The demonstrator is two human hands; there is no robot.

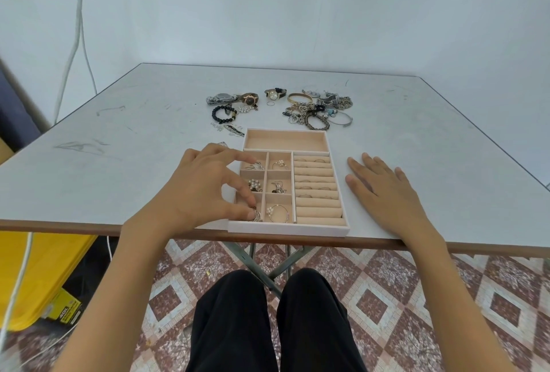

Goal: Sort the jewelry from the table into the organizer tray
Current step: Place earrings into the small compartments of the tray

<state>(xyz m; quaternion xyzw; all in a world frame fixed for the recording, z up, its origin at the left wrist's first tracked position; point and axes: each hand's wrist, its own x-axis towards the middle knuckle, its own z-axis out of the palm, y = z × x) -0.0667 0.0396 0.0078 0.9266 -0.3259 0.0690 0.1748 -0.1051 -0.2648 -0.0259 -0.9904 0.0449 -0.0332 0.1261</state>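
Note:
A pink organizer tray (315,229) sits at the table's near edge, with small square compartments holding earrings, ring rolls on the right and a long bare compartment at the back. My left hand (205,190) reaches over the tray's left column, its thumb and a finger pinching a silver earring (256,216) in the nearest left compartment. My right hand (384,190) rests flat on the table just right of the tray. Beyond the tray lie watches (248,99), a black bead bracelet (222,114) and a pile of chains and bangles (318,112).
Small loose pieces (230,130) lie on the grey table (119,133) left of the tray's far corner. A yellow bin (35,270) stands on the floor at the left. White cables (74,38) hang down the wall at the left.

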